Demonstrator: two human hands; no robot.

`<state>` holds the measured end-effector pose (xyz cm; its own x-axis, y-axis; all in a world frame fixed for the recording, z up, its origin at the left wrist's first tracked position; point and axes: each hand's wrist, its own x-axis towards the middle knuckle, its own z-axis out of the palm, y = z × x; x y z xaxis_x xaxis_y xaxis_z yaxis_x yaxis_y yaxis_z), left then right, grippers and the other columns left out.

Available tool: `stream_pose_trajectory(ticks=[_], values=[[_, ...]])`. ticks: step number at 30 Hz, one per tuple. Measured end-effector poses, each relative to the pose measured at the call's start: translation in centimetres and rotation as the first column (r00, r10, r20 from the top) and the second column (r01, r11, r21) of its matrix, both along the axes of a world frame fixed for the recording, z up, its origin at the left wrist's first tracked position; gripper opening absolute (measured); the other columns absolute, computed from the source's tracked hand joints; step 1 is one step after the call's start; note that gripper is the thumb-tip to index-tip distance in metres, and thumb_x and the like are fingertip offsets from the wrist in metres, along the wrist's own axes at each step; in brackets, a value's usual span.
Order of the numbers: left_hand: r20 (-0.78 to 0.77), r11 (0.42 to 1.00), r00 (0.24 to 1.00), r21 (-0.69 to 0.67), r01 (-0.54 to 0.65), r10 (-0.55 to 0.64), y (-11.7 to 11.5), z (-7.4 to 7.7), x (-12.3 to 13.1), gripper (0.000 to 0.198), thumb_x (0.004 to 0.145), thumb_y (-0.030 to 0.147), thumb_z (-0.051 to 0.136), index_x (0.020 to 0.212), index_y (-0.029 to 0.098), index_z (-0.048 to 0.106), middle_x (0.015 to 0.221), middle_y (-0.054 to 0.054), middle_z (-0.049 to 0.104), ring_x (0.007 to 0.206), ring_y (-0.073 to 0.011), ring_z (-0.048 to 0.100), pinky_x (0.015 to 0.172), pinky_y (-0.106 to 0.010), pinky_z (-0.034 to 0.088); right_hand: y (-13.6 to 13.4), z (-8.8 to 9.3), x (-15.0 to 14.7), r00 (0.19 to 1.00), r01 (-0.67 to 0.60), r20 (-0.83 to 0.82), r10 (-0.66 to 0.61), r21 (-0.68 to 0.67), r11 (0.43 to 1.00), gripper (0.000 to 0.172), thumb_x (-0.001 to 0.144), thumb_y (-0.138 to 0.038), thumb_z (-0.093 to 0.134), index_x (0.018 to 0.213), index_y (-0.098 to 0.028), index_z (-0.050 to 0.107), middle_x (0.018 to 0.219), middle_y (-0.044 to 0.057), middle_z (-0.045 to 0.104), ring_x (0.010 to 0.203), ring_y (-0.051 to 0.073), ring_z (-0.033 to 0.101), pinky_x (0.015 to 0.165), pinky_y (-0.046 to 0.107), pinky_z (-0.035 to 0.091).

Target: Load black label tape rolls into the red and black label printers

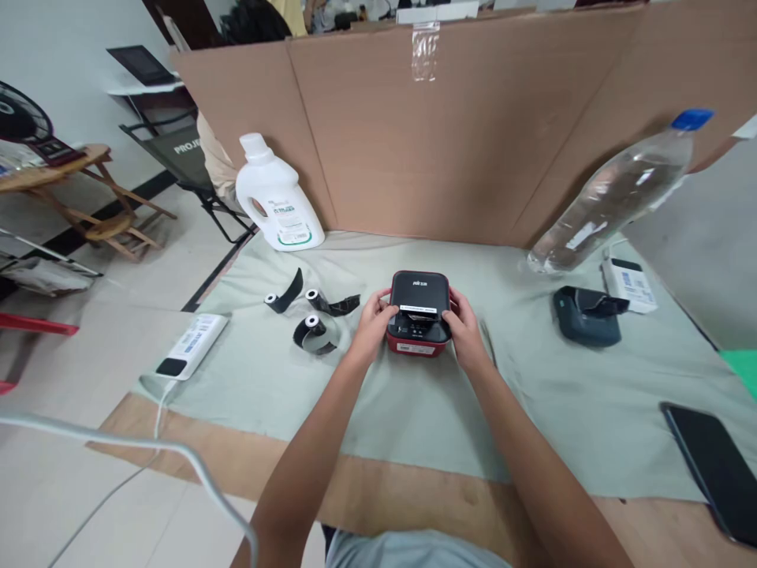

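Observation:
A small red and black label printer sits in the middle of the pale green cloth. My left hand grips its left side with the thumb on the black top. My right hand holds its right side, fingers curled around the casing. A white strip shows at the slot on the printer's lid. Three small rolls with black tape lie on the cloth just left of my left hand.
A white detergent bottle stands at the back left, and a clear water bottle at the back right. A dark printer, a white box, a white power strip and a black phone lie around. Cardboard walls enclose the back.

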<state>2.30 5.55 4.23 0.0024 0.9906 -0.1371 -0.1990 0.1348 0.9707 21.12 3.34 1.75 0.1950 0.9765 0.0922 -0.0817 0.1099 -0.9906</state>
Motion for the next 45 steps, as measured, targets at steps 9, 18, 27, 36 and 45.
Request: stream_pose_trajectory(ticks=[9, 18, 27, 36, 45], values=[[-0.152, 0.953, 0.957, 0.219, -0.211, 0.246, -0.3, 0.0, -4.4, 0.034, 0.080, 0.046, 0.067, 0.092, 0.015, 0.071, 0.079, -0.003, 0.063, 0.075, -0.0153, 0.058, 0.076, -0.029, 0.047, -3.1, -3.2, 0.4, 0.987, 0.080, -0.130, -0.090, -0.075, 0.994, 0.046, 0.091, -0.056, 0.059, 0.125, -0.026, 0.066, 0.135, 0.007, 0.065, 0.122, 0.026, 0.061, 0.108, 0.046, 0.046], [-0.973, 0.949, 0.173, 0.092, -0.301, 0.150, 5.3, 1.2, -21.4, 0.043, 0.079, 0.037, 0.068, 0.118, 0.020, 0.069, 0.126, -0.016, 0.066, 0.108, -0.0313, 0.063, 0.087, -0.037, 0.049, -3.8, -3.5, 0.1, 0.981, 0.182, 0.072, -0.181, -0.012, 0.983, 0.043, 0.093, -0.053, 0.055, 0.122, -0.022, 0.065, 0.124, 0.010, 0.069, 0.110, 0.026, 0.064, 0.098, 0.044, 0.050], [-0.953, 0.967, 0.215, 0.171, -0.190, 0.211, -4.6, 0.3, -21.6, 0.048, 0.084, 0.028, 0.055, 0.131, 0.021, 0.060, 0.106, -0.010, 0.074, 0.098, -0.0279, 0.068, 0.085, -0.035, 0.050, -4.0, -3.2, 0.2, 0.963, 0.182, 0.199, -0.179, 0.006, 0.983, 0.040, 0.095, -0.049, 0.051, 0.121, -0.021, 0.064, 0.125, 0.011, 0.067, 0.117, 0.027, 0.061, 0.105, 0.046, 0.044], [-0.842, 0.967, 0.514, 0.241, 0.087, 0.164, -13.7, -0.9, -18.6, 0.051, 0.083, 0.020, 0.053, 0.134, 0.025, 0.050, 0.109, -0.005, 0.060, 0.102, -0.0206, 0.061, 0.092, -0.034, 0.050, -4.0, -3.1, 0.1, 0.959, 0.164, 0.228, -0.167, 0.032, 0.986, 0.037, 0.096, -0.047, 0.051, 0.119, -0.022, 0.064, 0.124, 0.010, 0.067, 0.118, 0.026, 0.060, 0.106, 0.045, 0.043], [-0.780, 0.980, 0.624, 0.096, 0.177, -0.036, -12.5, -2.2, -17.5, 0.061, 0.081, 0.015, 0.050, 0.141, 0.023, 0.043, 0.105, -0.004, 0.056, 0.097, -0.0183, 0.058, 0.092, -0.033, 0.048, -3.9, -3.4, 0.2, 0.963, 0.163, 0.212, -0.166, 0.030, 0.986, 0.036, 0.095, -0.048, 0.051, 0.117, -0.022, 0.064, 0.122, 0.010, 0.067, 0.116, 0.027, 0.060, 0.105, 0.047, 0.044]])
